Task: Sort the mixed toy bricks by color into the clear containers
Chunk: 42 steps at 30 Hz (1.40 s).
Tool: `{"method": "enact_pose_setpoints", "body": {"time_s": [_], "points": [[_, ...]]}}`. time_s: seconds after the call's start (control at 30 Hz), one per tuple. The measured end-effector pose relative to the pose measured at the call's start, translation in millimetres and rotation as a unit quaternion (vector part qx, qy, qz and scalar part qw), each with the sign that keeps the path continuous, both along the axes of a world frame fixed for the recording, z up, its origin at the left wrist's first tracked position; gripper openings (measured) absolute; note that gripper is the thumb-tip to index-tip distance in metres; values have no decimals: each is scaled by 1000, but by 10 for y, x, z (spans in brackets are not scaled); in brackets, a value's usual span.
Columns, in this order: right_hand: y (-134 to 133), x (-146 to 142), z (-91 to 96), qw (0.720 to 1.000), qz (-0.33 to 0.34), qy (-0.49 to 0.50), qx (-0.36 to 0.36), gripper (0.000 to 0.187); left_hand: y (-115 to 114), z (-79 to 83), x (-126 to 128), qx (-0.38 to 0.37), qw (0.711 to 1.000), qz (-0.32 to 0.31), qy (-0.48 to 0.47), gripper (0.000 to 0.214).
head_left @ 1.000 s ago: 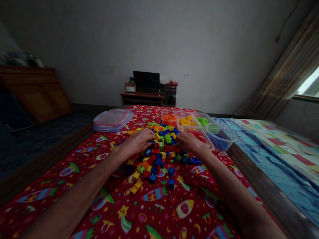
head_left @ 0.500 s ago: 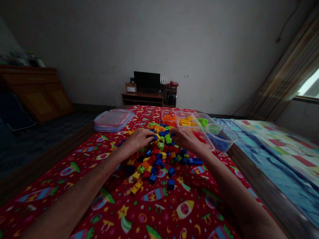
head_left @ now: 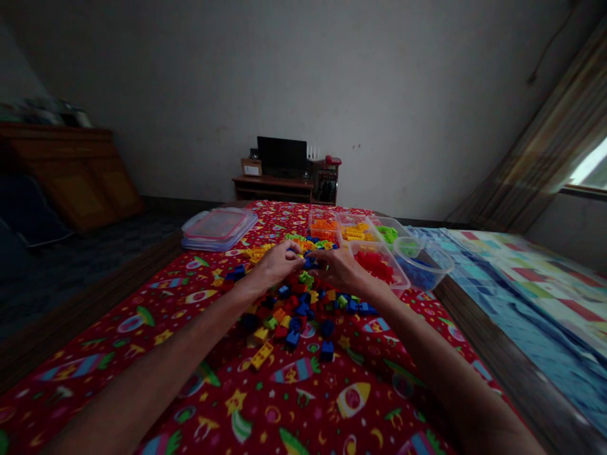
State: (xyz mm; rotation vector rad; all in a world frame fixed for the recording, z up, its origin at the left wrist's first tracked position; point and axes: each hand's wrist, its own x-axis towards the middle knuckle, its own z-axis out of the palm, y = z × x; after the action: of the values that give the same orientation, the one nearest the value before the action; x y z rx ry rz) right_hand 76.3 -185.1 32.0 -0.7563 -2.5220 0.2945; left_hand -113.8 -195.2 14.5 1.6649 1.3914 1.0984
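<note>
A mixed pile of toy building blocks [head_left: 303, 306] in red, blue, yellow, orange and green lies on the red patterned cloth [head_left: 190, 341]. Over its far part my left hand [head_left: 277, 264] is closed in a pinch; what sits between thumb and fingers is too small and dark to make out. Facing it from the right, my right hand [head_left: 342, 268] has its fingers bent together at a blue building block [head_left: 309, 262]. The fingertips of both hands nearly meet there. Beside the right hand stands a clear box of red blocks [head_left: 377, 265].
Behind it are clear boxes with orange blocks [head_left: 324, 228], yellow blocks [head_left: 355, 232] and green blocks [head_left: 388, 235]. A round tub [head_left: 439, 268] holds blue blocks at the right. Stacked lids [head_left: 218, 229] lie at the left. A bed [head_left: 512, 284] adjoins the right side.
Both hands have come closer together above the pile, the right one moving left with its fingers drawn in. The box of red blocks shows more fully now.
</note>
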Motion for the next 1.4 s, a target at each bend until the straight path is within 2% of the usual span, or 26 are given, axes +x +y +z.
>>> {"method": "enact_pose_setpoints", "body": {"time_s": [0.13,0.27,0.33,0.43,0.5,0.6,0.7,0.87,0.93,1.0,1.13,1.23,1.33,1.4], "points": [[-25,70,96,999,-31,-14,18,21,-27,25,17,37,998,-40,28,27],[173,388,219,985,-145,3,91,26,-88,126,-49,117,980,-20,157,31],[326,651,266,962,-237,17,136,29,-104,177,-109,149,963,8,222,30],[508,1099,294,901,-399,13,169,33,-97,204,-167,173,947,24,268,29],[569,1363,286,859,-484,-5,166,34,-84,173,-147,184,942,4,282,27],[595,1589,269,832,-541,-45,119,34,-112,69,0,229,919,-78,310,22],[590,1572,277,834,-539,-38,110,36,-275,-50,273,289,875,-185,341,24],[527,1246,307,865,-484,5,132,32,-785,-202,771,354,782,-315,405,36],[485,1115,312,878,-460,-3,134,31,-931,-268,886,378,743,-350,427,37],[444,1011,316,888,-439,-19,136,31,-965,-340,922,392,725,-347,448,34],[386,884,330,893,-428,-63,126,30,-722,-430,780,414,709,-273,501,28],[355,840,348,889,-432,-94,120,32,-473,-374,580,427,701,-251,513,27],[327,817,372,886,-434,-112,116,33,-343,-240,453,404,738,-222,494,13],[314,805,385,886,-434,-116,114,34,-323,-171,477,395,763,-192,474,14]]}}
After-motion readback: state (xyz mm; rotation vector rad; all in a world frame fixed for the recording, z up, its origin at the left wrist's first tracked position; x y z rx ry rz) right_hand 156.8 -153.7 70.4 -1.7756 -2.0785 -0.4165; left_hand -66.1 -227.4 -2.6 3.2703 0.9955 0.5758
